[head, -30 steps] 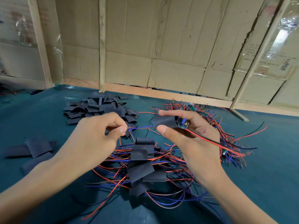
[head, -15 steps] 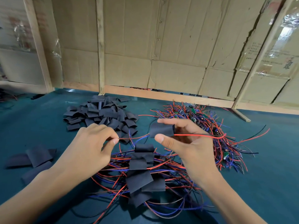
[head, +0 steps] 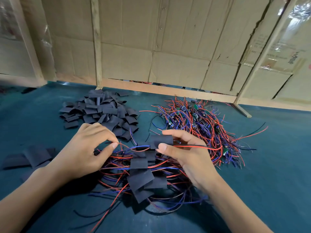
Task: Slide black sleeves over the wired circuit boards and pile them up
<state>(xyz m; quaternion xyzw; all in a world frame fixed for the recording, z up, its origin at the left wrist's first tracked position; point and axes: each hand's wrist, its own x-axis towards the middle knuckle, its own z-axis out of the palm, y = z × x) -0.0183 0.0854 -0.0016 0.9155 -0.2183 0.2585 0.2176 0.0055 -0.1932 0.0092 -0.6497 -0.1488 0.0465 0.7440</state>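
My right hand (head: 188,158) pinches a black sleeve (head: 161,141) between thumb and fingers; the board inside it is hidden. Red and black wires (head: 193,146) trail out of the sleeve to the right. My left hand (head: 87,148) pinches red and blue wires (head: 133,147) that leave the sleeve's left end. Both hands hover just above a pile of sleeved boards (head: 143,175) with tangled wires. A heap of empty black sleeves (head: 101,111) lies at the back left. A heap of bare wired boards (head: 198,118) lies at the back right.
The work surface is a dark teal mat (head: 269,165). A few loose flat sleeves (head: 33,156) lie at the left. A cardboard wall with wooden battens (head: 151,64) closes the back. A slanted wooden strut (head: 242,110) meets the mat at the right.
The sleeve has slid fully over the board, whose blue part showed at the right end before. Both hands have sunk lower towards the finished pile, the left still drawing the wires leftward.
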